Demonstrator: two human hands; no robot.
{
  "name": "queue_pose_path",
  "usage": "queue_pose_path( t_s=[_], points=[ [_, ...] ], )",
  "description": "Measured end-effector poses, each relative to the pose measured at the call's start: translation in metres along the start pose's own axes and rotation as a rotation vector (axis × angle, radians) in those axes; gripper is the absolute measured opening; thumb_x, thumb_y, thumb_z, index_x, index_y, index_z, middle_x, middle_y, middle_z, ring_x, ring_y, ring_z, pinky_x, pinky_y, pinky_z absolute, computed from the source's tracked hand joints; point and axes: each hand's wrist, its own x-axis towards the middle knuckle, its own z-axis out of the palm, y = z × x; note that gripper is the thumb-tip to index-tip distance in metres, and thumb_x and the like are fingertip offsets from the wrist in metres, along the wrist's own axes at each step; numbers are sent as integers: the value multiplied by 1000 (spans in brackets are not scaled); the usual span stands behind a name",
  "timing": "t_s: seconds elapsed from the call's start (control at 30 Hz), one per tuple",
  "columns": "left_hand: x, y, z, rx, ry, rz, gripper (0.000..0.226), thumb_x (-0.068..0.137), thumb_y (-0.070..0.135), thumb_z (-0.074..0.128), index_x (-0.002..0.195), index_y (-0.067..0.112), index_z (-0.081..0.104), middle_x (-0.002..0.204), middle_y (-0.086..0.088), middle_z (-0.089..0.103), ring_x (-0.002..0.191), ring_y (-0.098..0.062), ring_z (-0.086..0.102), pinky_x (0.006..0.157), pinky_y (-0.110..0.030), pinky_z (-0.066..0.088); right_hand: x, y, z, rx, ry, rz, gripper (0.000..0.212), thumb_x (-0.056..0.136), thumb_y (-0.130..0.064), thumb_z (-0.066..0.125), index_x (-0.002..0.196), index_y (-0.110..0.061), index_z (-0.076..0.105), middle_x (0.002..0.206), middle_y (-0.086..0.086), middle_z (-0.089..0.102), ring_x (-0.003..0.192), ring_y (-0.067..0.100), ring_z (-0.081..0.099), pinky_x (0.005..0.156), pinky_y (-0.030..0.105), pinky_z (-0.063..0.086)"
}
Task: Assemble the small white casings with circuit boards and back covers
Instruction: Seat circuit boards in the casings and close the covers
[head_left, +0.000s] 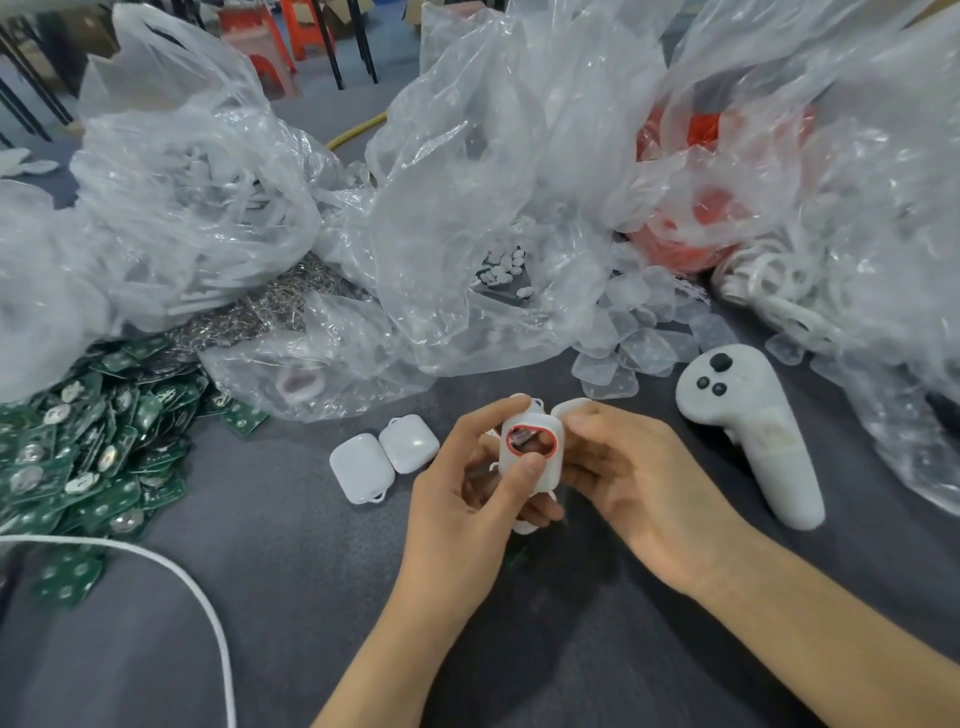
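Holding white oval buttons (501, 267), a clear bag (457, 208) is seen beyond the fingertips (576, 410), while the white casing (548, 467), upright lengthwise with its red-rimmed opening facing the camera, is gripped between the curled left hand (467, 499) and right hand (639, 483).

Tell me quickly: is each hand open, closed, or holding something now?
Left hand: holds the white casing, thumb on its front.
Right hand: grips the same casing from its right side.

Casings: three. One held casing (530, 457) between left hand (467, 499) and right hand (634, 483); two loose casings (362, 467) on counter (311, 582). Controller (748, 431): one, right. Cord (197, 582): one, near left. Circuit boards (93, 436), left: heap, uncountable.
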Motion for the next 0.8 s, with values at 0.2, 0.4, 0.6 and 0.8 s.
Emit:
queue_pose_path(
  t_s=[0.2, 0.4, 0.6, 0.8],
  points=[
    [-1, -1, 2, 22, -11, 25, 32, 84, 18, 65, 116, 23, 62, 85, -13, 66, 60, -23, 70, 55, -24, 54, -2, 1, 4, -59, -23, -44, 31, 72, -32, 67, 81, -2, 63, 79, 16, 68, 67, 23, 62, 55, 30, 52],
    [4, -4, -9, -40, 255, 69, 22, 90, 21, 53, 106, 35, 62, 80, 5, 66, 57, -12, 60, 56, -26, 52, 8, 2, -16, -960, 307, -464, 10, 85, -15, 66, 90, -23, 69, 84, -8, 68, 80, 8, 62, 76, 21, 49],
    [9, -5, -12, -93, 298, 63, 29, 90, 21, 51, 110, 40, 62, 73, 9, 60, 56, -8, 51, 54, -19, 45, 11, 12, -22, -1523, 83, -456, 29, 82, -29, 71, 110, -25, 69, 114, -6, 53, 111, 13, 40, 92, 27, 40],
    [5, -5, -8, -36, 248, 46, 29, 89, 28, 55, 117, 33, 60, 72, -2, 60, 59, -9, 54, 58, -17, 46, 13, 15, -17, -1539, 43, -516, 19, 82, -23, 73, 100, -16, 73, 117, -3, 58, 121, 19, 40, 99, 35, 35]
  ],
)
